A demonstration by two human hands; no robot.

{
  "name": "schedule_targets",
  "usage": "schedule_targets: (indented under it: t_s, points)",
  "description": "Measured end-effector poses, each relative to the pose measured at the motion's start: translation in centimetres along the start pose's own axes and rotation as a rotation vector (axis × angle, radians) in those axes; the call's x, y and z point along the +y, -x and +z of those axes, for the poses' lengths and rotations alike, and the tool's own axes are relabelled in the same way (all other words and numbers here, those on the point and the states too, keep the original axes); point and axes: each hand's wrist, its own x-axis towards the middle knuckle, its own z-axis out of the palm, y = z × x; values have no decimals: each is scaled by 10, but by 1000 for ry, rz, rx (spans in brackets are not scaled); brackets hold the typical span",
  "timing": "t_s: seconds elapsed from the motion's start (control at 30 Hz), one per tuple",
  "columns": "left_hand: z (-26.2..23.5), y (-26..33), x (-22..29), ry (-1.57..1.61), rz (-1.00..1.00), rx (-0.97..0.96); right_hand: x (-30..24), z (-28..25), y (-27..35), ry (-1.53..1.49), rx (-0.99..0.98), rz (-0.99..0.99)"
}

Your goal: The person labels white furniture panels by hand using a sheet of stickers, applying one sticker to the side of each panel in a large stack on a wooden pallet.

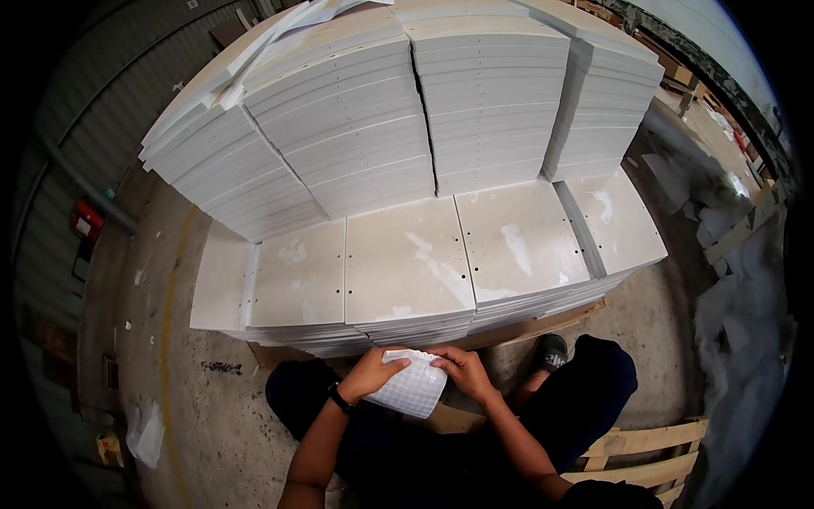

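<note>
Between my two hands is a white sheet with a fine grid of small squares (410, 388), perhaps stickers; its top edge looks crinkled. My left hand (373, 373), with a dark band at the wrist, pinches its upper left side between thumb and fingers. At the upper right edge, my right hand (462, 370) grips it the same way. The sheet hangs over my lap, just in front of a low stack of pale flat boards (407, 259). Several of these boards have small dark holes and whitish smears on top.
Taller stacks of white-edged boards (492, 102) rise behind the low row, with a wooden pallet edge (543, 327) beneath. A slatted wooden pallet (649, 441) lies at lower right. Crumpled plastic film (746, 365) runs along the right. A white plastic bag (146, 433) rests on the floor at left.
</note>
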Motion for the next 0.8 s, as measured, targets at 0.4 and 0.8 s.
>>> schedule_targets:
  t_s: [0.4, 0.8]
  points:
    - [15, -3, -5, -277, 47, 114, -10, 6, -3, 307, 222, -469]
    - [17, -1, -1, -384, 86, 122, -11, 12, -4, 201, 210, -288]
